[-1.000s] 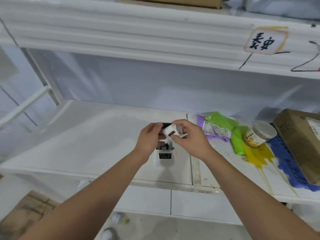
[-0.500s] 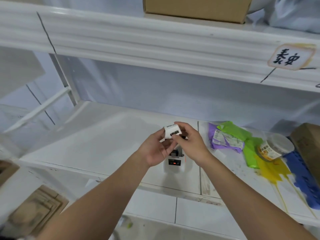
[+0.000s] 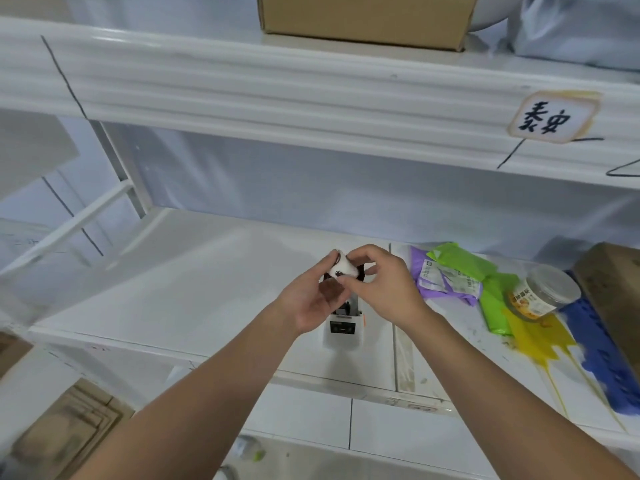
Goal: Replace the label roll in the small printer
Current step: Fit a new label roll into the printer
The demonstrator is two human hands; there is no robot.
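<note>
Above the printer (image 3: pixel 343 329), both hands, left (image 3: pixel 310 299) and right (image 3: pixel 384 289), pinch the label roll (image 3: pixel 343 270); its axis tilts up-left.

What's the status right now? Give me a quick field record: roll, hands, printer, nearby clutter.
label roll: small white roll with dark print, held in the air above the printer
left hand: fingers on the roll from the left
right hand: pinching the roll from the right
printer: small white unit on the white shelf, lid open, below the hands
roll seated in printer: no
clutter to the right: green and purple bags, clear jar on its side
</note>
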